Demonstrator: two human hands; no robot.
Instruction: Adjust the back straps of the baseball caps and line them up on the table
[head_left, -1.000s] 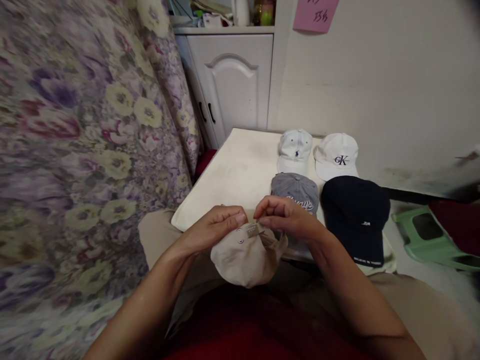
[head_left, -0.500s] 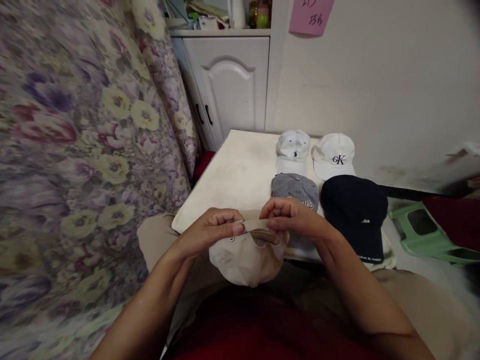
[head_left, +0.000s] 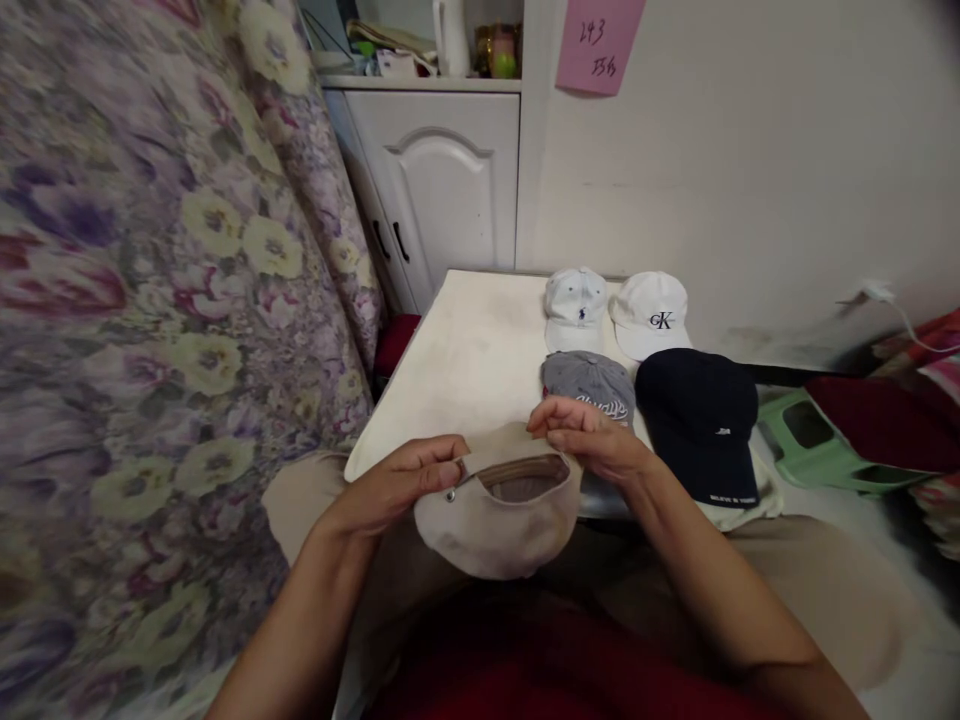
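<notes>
Pinching the beige cap (head_left: 495, 535) by its back, your two hands hold it in front of you, at the near edge of the table (head_left: 472, 340). Your left hand (head_left: 405, 482) has its thumb and fingers on one side of the back, beside a small metal ring (head_left: 450, 495). Your right hand (head_left: 589, 438) pinches the other side, thumb and first finger close together. The hole (head_left: 525, 485) in the cap's back faces up toward you. Just past your right hand sits a gray cap (head_left: 585, 374) with white writing, with a navy cap (head_left: 694, 400) beside it. Behind those two are a pale cap (head_left: 574, 298) with a small dark mark and a white cap (head_left: 649, 298) with dark letters.
</notes>
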